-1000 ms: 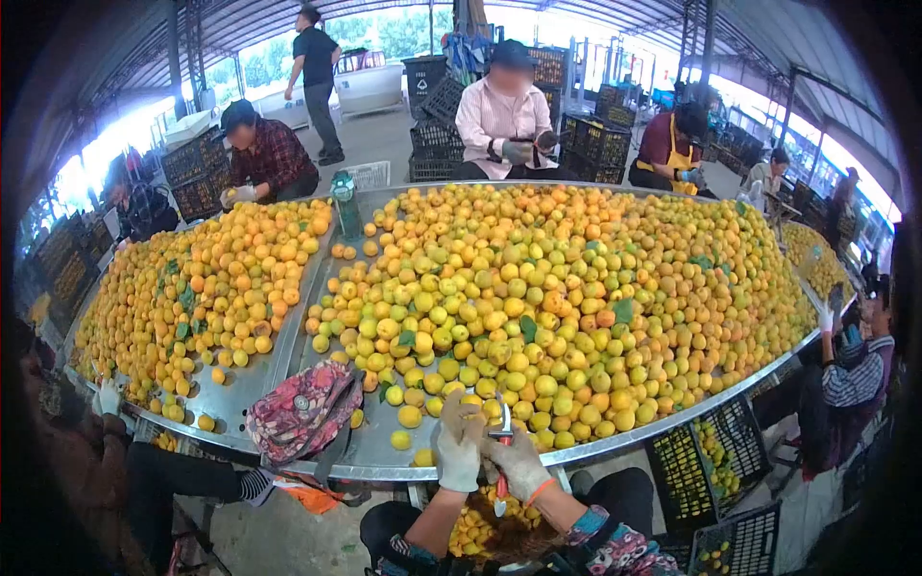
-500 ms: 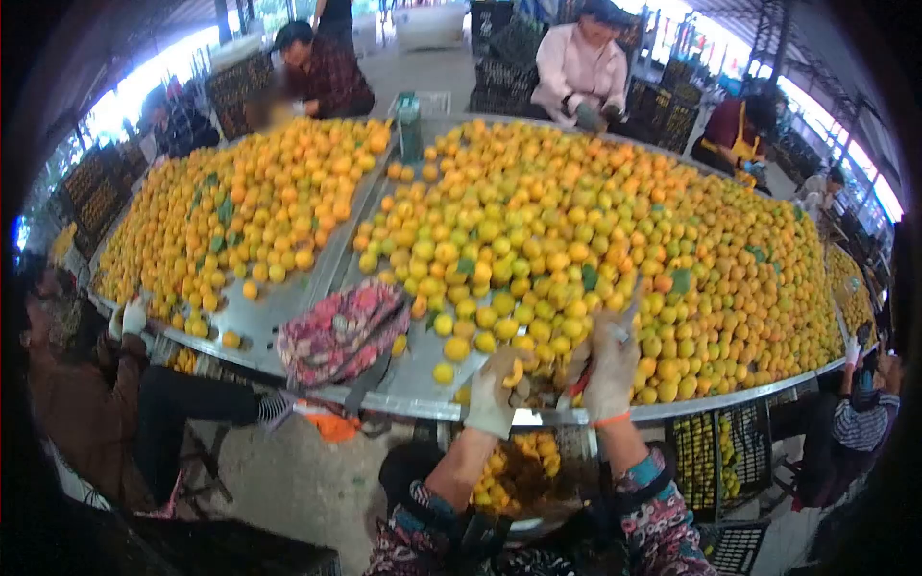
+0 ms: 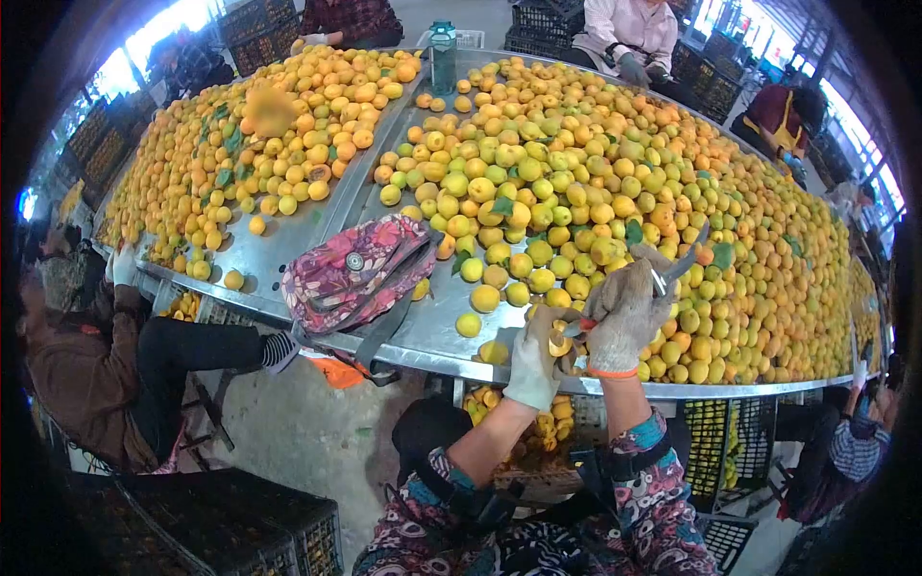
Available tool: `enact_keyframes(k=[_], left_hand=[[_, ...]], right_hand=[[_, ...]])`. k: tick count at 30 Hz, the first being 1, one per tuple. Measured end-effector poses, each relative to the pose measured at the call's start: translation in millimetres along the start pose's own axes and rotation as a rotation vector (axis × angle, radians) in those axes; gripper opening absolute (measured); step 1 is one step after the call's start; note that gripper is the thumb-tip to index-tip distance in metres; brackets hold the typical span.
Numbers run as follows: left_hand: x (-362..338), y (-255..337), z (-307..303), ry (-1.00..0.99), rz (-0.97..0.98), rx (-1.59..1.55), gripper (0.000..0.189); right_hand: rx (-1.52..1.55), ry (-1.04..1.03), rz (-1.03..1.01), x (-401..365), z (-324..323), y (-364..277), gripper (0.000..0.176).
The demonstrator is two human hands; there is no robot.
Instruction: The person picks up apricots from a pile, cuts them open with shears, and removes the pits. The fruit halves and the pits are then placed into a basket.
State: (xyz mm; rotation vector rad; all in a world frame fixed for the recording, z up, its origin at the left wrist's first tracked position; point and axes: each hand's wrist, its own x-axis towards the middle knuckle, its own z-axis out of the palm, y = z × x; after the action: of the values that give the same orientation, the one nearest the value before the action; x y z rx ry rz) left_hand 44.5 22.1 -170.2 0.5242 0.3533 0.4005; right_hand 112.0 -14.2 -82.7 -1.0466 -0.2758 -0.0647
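Note:
My left hand (image 3: 534, 363), in a pale work glove, is closed around a cut apricot (image 3: 560, 342) at the table's front edge. Close beside it, my right hand (image 3: 626, 317), in a soiled glove, grips what looks like pruning shears (image 3: 684, 261). Their grey jaws point away over the fruit, and a red handle end shows toward my left hand. Just beyond both hands lies a broad heap of whole yellow-orange apricots (image 3: 567, 192). Below the edge, a crate holds apricot pieces (image 3: 549, 430), partly hidden by my forearms.
A floral backpack (image 3: 357, 273) lies on the metal table (image 3: 437, 336) to my left. Beyond it are a divider (image 3: 348, 202), a second apricot heap (image 3: 288, 125) and a green bottle (image 3: 443, 60). Several people sit around the table. Black crates (image 3: 706, 451) stand at lower right.
The view has tilted down. My hands have come closer together, with the left hand and its cut apricot now beside the shears' red handle. The shears now point further right.

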Motion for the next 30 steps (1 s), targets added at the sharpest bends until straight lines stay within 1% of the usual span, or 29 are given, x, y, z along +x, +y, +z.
enact_keyframes(k=[2,5,8,9,11,12,13,14,15,16,17,18,19,20,21,22,23,24,26,27,30], left_hand=[[0.3,-2.5,2.5,0.071,-0.050,-0.162,0.024],[-4.5,-2.4,12.9,0.152,0.165,0.121,0.026],[7.9,-16.0,-1.7,0.234,0.377,0.315,0.027],[11.1,-15.8,-4.9,0.249,0.347,0.339,0.027],[14.0,-15.1,-11.1,0.282,0.279,0.388,0.026],[14.2,-17.8,-11.9,0.289,0.248,0.187,0.026],[15.2,-23.1,-11.3,0.292,0.215,-0.015,0.025],[17.4,-29.9,-11.9,0.293,0.181,-0.217,0.025],[24.8,-34.3,-18.1,0.274,0.344,0.089,0.024],[28.6,-38.4,-26.5,0.280,0.294,0.120,0.024],[27.1,-27.2,-23.8,0.290,0.247,0.149,0.024],[22.4,-15.5,-16.6,0.301,0.193,0.180,0.024],[17.7,-6.6,-5.0,0.313,0.302,0.198,0.023],[17.1,-7.7,-7.4,0.311,0.262,0.151,0.023],[17.5,-9.7,-10.9,0.309,0.224,0.104,0.022],[18.7,-10.4,-12.8,0.307,0.190,0.058,0.022],[18.0,-8.3,-5.0,0.340,0.199,0.026,0.020],[19.7,-7.2,-6.0,0.359,0.147,-0.014,0.023],[24.6,-1.9,-9.4,0.388,0.047,-0.087,0.029],[21.0,10.0,-8.0,0.384,-0.092,0.027,0.043],[34.7,12.8,-12.8,0.295,-0.042,0.027,0.049]], right_hand=[[-0.093,0.004,-0.098,-1.4,-1.0,5.2,0.015],[-0.087,-0.127,-0.163,-10.0,1.5,3.1,0.016],[-0.096,-0.123,-0.115,-17.2,0.4,20.2,0.018],[-0.016,-0.094,-0.083,-19.1,4.4,17.8,0.022],[0.261,-0.104,0.084,-17.4,-5.6,31.5,0.024],[0.015,-0.114,-0.092,-19.5,-5.7,42.6,0.026],[-0.229,-0.081,-0.266,-21.6,-5.7,53.8,0.028],[-0.348,-0.246,-0.404,-21.3,-5.1,47.2,0.029],[-0.464,-0.411,-0.542,-21.2,-2.5,36.1,0.030],[-0.547,-0.420,-0.584,-19.6,-0.5,37.0,0.029],[-0.627,-0.427,-0.628,-18.1,1.3,37.9,0.028],[-0.353,-0.339,-0.353,-15.5,1.4,38.5,0.025],[-0.083,-0.243,-0.079,-12.1,-0.1,37.5,0.022],[0.187,-0.141,0.188,-7.6,2.9,33.3,0.020],[0.055,0.030,0.222,-8.9,16.9,25.1,0.015],[0.058,0.053,0.234,-8.6,16.7,24.7,0.014],[0.061,0.076,0.251,-10.1,16.2,24.9,0.014],[0.068,0.096,0.270,-11.5,17.4,26.0,0.014],[0.222,0.154,0.466,4.2,5.5,39.7,0.015],[0.294,0.188,0.563,10.9,-2.4,49.5,0.016],[0.354,0.464,0.640,23.9,0.2,75.4,0.017]])
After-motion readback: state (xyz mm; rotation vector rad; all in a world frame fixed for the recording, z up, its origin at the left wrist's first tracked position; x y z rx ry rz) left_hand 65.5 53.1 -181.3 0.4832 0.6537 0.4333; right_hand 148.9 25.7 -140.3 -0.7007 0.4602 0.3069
